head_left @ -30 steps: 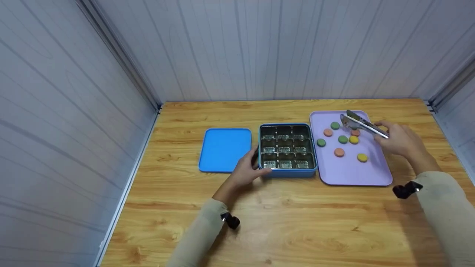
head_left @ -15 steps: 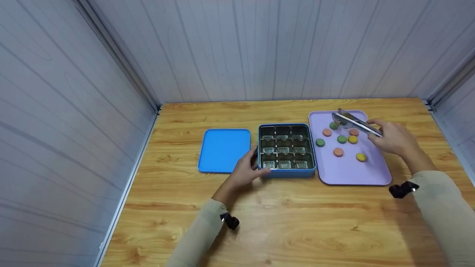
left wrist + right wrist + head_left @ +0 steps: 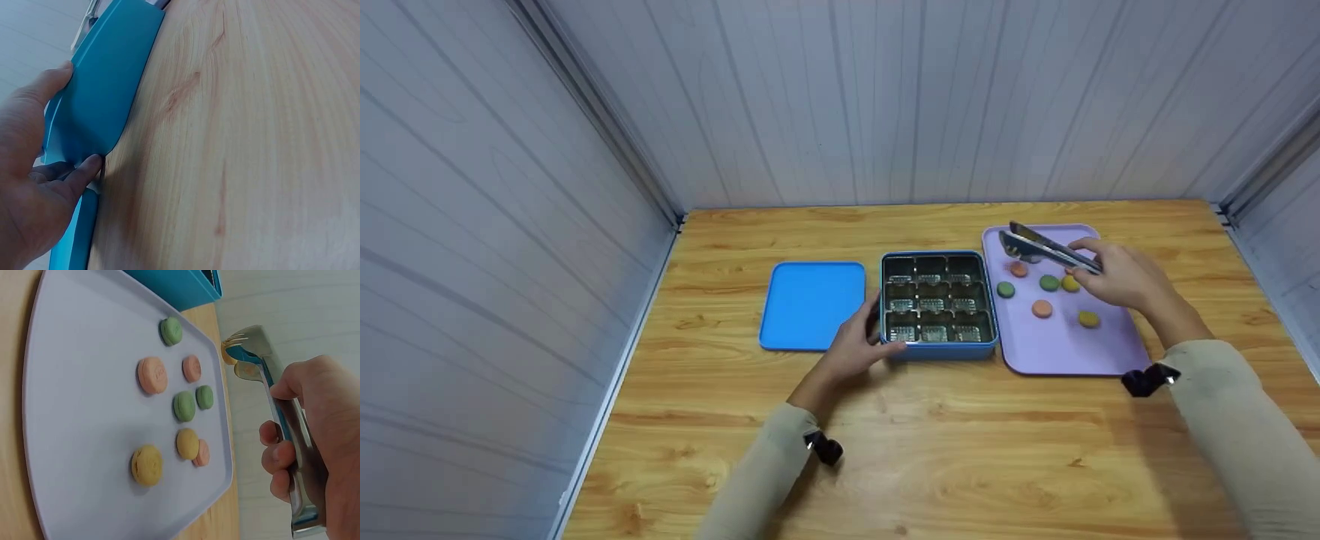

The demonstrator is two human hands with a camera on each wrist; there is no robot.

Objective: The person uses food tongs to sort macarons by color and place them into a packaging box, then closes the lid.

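The tongs (image 3: 1046,247) sit clamped in the right hand (image 3: 1117,277), their long axis running from the hand at about 4 o'clock out to the tips at 10 o'clock, raised over the far left part of the lilac tray (image 3: 1065,352). Nearest the viewer, the left hand (image 3: 855,349) curls round the near left corner of the blue box (image 3: 937,351), thumb on the near wall and fingers up the left side, so it holds the box on the bench (image 3: 930,442). The box lies at 9 o'clock from the tong tips, just beside the tray, and the right hand is the nearer one to the macarons (image 3: 1041,308) scattered on the tray below and at 5 o'clock from the tips. The blue lid (image 3: 812,304) lies flat at 9 o'clock from the box. In the right wrist view the tong tips stand slightly apart with something pale orange between them; what it is cannot be made out.
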